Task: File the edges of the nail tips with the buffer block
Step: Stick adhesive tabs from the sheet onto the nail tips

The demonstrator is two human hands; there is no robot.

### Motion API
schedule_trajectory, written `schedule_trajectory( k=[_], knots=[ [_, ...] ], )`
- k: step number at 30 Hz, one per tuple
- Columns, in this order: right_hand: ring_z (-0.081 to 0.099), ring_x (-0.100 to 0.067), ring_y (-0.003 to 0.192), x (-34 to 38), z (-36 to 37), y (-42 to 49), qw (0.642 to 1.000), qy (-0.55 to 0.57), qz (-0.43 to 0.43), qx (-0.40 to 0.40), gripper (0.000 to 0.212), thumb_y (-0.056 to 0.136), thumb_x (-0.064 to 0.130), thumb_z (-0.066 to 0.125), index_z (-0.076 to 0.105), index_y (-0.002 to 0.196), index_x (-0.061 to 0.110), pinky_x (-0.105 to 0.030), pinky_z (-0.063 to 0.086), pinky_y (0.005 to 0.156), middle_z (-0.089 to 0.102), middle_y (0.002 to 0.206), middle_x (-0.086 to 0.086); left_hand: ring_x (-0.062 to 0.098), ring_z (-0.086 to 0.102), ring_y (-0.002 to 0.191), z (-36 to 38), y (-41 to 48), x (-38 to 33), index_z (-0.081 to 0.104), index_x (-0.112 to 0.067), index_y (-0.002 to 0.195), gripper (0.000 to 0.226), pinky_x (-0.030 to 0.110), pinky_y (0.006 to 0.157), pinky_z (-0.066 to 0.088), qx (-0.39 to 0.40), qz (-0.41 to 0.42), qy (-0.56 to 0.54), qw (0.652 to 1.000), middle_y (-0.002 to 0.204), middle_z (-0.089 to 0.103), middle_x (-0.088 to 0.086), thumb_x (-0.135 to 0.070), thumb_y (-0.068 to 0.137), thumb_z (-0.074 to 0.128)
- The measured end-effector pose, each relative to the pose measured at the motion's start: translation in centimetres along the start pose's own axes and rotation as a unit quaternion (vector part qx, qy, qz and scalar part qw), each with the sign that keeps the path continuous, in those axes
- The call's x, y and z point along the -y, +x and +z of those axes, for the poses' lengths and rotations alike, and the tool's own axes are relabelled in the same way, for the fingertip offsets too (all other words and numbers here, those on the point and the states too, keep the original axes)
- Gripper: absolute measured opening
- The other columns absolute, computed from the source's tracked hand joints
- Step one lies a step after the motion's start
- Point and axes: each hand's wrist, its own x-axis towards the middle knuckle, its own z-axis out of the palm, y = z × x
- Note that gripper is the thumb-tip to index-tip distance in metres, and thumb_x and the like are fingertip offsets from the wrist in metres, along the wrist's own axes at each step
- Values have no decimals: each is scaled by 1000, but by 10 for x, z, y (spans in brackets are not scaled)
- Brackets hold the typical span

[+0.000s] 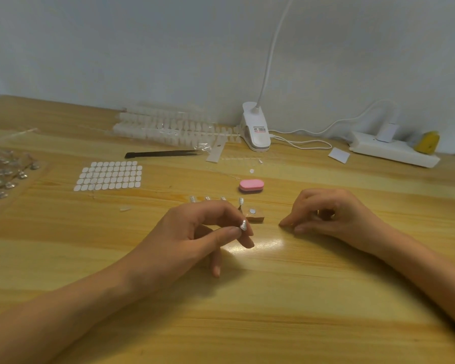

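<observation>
The pink buffer point(251, 185) lies flat on the table point(273, 298) just above the middle of the frame. Its long axis runs left to right, and neither hand touches it.

Below it, the left hand point(202, 232) pinches a silvery nail tip point(243, 225) between thumb and forefinger. The tip's long axis stands roughly upright in the frame. It is too small to tell which end is which.

The right hand point(331, 214), right of centre, has its fingers curled with the fingertips down on the table. Something may glint inside the curl, but whether it holds anything I cannot tell.

A row of tips point(241, 201) stands between the buffer and the left hand, whose knuckles hide the lower parts. Just right of the row sits a small brown block point(254, 216) with a white dot on top.

At the left edge a clear bag point(3, 174) holds more silvery tips. It is cut off by the frame and blurred.

A sheet of white tabs point(108, 176) lies at left of centre, with black tweezers point(163, 153) above it. Racks of clear tips point(168, 124) lie against the wall.

A clip lamp point(256, 127) stands at upper centre, its head out of frame. A power strip point(394, 151) lies at upper right.
</observation>
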Motion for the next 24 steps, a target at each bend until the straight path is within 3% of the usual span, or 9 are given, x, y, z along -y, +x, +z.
schedule_trajectory(
  k=[6,8,13,16,20,24],
  knots=[
    [52,-5,64,7,6,-4,998,-52,10,-43,8,79,16,79,73,80,22,-9,38,58,65,78,8,15,62,51,0,-1,1,69,-23,94,10,9,52,43,5,0,9,1000,97,74,-1,-26,92,60],
    [53,-5,67,11,6,-5,998,-43,28,-45,5,79,26,76,71,80,25,-9,39,58,64,79,10,15,62,53,-1,-1,2,69,-24,94,9,14,55,47,13,-2,13,1000,97,73,-1,-24,94,60],
    [50,-9,67,17,13,-6,996,-33,73,-48,18,71,45,76,69,82,33,-16,39,60,62,84,14,16,62,53,0,0,3,68,-24,94,10,20,58,50,19,-6,31,999,97,74,-3,-26,93,58],
    [52,-10,68,19,21,-5,989,-79,103,-74,19,75,46,75,64,76,31,-26,42,60,61,80,19,16,62,53,0,0,3,68,-25,93,10,20,59,51,19,-5,36,999,96,74,-3,-26,93,58],
    [52,-2,72,24,30,-5,973,-174,118,-93,28,78,58,61,52,69,33,-26,37,55,58,82,24,15,63,54,0,-1,3,68,-26,93,10,21,61,52,17,-10,42,999,97,74,-4,-26,93,58],
    [53,-8,64,23,20,-9,983,-68,127,-116,30,81,59,54,58,73,31,-23,40,57,63,75,13,14,63,55,-1,0,4,68,-26,94,10,21,62,52,13,-13,41,999,98,74,-4,-24,94,59]
  ],
)
